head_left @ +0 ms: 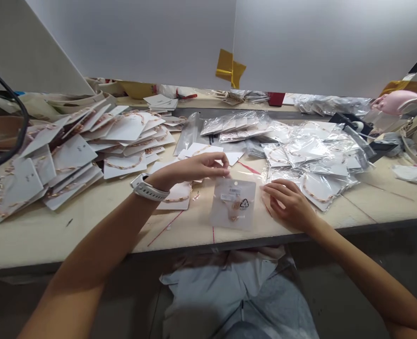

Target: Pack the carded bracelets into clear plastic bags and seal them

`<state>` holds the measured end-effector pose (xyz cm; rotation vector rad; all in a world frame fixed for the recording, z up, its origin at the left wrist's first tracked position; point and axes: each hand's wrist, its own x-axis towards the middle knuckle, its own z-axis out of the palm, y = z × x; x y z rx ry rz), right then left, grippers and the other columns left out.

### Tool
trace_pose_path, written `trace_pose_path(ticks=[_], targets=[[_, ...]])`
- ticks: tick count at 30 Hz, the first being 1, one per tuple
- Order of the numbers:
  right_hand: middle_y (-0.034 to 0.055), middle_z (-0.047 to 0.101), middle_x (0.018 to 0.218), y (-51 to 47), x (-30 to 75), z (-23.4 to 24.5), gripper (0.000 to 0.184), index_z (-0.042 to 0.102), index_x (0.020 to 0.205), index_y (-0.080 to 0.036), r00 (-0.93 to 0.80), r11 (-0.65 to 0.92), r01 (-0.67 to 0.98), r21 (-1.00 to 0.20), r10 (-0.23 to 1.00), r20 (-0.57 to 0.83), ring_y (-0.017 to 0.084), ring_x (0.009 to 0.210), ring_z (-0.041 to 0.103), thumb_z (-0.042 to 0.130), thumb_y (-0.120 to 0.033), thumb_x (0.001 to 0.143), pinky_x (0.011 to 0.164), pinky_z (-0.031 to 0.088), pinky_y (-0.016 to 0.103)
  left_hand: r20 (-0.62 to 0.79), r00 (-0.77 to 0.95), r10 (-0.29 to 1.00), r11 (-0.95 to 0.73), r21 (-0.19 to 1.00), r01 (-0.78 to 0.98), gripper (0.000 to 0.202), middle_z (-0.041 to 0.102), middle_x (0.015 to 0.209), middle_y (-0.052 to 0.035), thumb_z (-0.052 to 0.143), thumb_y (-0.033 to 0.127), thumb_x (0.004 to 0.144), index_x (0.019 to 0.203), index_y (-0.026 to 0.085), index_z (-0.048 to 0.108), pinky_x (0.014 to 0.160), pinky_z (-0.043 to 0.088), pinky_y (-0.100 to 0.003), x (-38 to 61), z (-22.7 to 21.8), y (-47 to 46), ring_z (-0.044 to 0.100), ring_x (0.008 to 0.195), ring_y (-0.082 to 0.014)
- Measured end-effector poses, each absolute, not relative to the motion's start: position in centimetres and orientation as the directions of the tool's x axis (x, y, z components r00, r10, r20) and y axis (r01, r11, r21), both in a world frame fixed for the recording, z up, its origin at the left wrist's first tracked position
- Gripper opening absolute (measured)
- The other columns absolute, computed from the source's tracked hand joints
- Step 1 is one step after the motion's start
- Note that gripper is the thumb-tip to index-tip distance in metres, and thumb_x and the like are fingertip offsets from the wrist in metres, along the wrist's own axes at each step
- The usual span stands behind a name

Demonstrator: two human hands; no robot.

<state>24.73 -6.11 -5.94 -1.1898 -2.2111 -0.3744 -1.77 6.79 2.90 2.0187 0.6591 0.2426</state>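
Note:
A clear plastic bag (241, 219) lies before me near the table's front edge. Inside it is a white card with gold-coloured jewellery, and a label and a black recycling mark show on its face. Above the bag's top edge, my left hand (206, 165) has thumb and fingertips closed in a pinch; what lies between them, if anything, is hidden. My right hand (290, 203) is just right of the bag, fingers loosely bent and thumb apart, with nothing seen in it. Behind my left wrist is a carded bracelet (177, 199), partly covered.
White cards with beaded bracelets (70, 157) are heaped on the left of the table (119, 245). Bagged cards (307, 150) pile up on the right. A pink-topped object (399, 102) stands at the far right. A pale panel (151, 42) with yellow tape rises behind.

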Motion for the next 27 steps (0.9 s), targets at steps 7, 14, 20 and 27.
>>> trace_pose_path(ticks=[7, 14, 20, 27], targets=[[0.0069, 0.071, 0.095, -5.6, 24.4, -4.4, 0.025, 0.069, 0.100, -0.022, -0.295, 0.509, 0.842, -0.181, 0.713, 0.636, 0.024, 0.095, 0.063, 0.049, -0.015, 0.088, 0.085, 0.053, 0.044, 0.087, 0.646, 0.758, -0.212, 0.970, 0.118, 0.031, 0.072, 0.082, -0.0044, 0.075, 0.030, 0.074, 0.093, 0.019, 0.052, 0.060, 0.047, -0.021, -3.1, 4.1, 7.0, 0.067, 0.076, -0.0150], [0.0130, 0.064, 0.122, -1.8, 21.1, 0.9, 0.066, 0.047, 0.136, -0.019, -0.131, 0.311, 0.520, -0.796, 0.949, 0.285, 0.023, 0.109, 0.062, 0.066, -0.048, 0.081, 0.093, 0.052, 0.042, 0.156, 0.578, 0.801, -0.158, 0.986, -0.047, 0.039, 0.072, 0.079, -0.0024, 0.079, 0.026, 0.069, 0.096, 0.019, 0.052, 0.060, 0.049, -0.020, -3.0, 4.1, 7.0, 0.068, 0.072, -0.0139], [0.0067, 0.072, 0.090, 0.3, 19.2, 3.0, 0.039, 0.071, 0.085, -0.015, -0.179, 0.072, 0.244, -0.967, 0.983, 0.028, 0.015, 0.080, 0.067, 0.074, -0.052, 0.071, 0.074, 0.055, 0.029, 0.130, 0.560, 0.818, -0.091, 0.991, -0.098, 0.037, 0.072, 0.080, -0.0021, 0.077, 0.025, 0.071, 0.097, 0.020, 0.050, 0.055, 0.052, -0.020, -3.0, 4.1, 7.2, 0.068, 0.068, -0.0137], [0.0006, 0.066, 0.069, -1.1, 24.2, 6.7, 0.012, 0.067, 0.074, -0.015, 0.400, 0.082, 0.223, -0.971, 0.901, 0.168, 0.009, 0.051, 0.059, 0.075, -0.023, 0.070, 0.047, 0.051, 0.021, 0.101, 0.358, 0.928, -0.026, 0.978, -0.208, 0.014, 0.066, 0.070, 0.0016, 0.061, 0.020, 0.081, 0.088, 0.019, 0.049, 0.052, 0.052, -0.017, -2.7, 3.8, 7.8, 0.063, 0.054, -0.0077]])
